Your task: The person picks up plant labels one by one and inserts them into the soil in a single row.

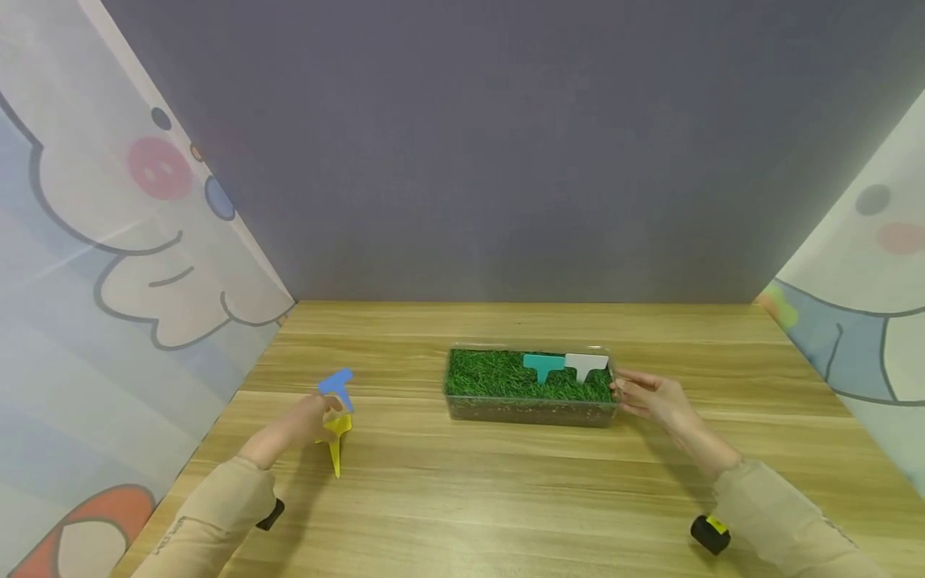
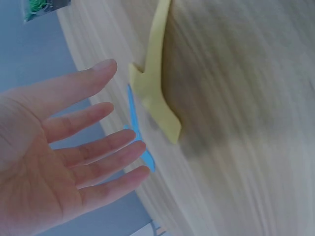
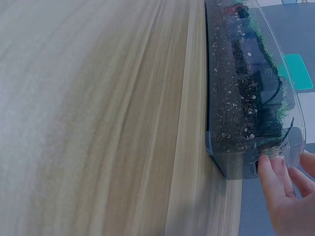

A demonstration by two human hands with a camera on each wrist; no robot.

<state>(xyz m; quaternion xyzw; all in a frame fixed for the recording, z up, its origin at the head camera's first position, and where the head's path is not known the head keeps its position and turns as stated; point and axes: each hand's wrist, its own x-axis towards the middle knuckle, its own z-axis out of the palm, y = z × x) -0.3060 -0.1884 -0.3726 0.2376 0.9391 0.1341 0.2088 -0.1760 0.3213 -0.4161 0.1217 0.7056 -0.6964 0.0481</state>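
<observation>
Extending right fingers (image 3: pixel 268 182) against box's (image 1: pixel 531 411) three-o'clock end; spreading left fingers (image 2: pixel 107 162) near yellow tag (image 2: pixel 151 93), baring palm (image 2: pixel 34 191) only to left-wrist view.

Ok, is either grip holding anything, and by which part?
The left grip holds nothing. The right grip touches the clear box at its right end; whether it holds it can't be told.

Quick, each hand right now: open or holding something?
Left hand: open, holding nothing, near the yellow marker.
Right hand: open, fingers touching one end of the clear box.
</observation>
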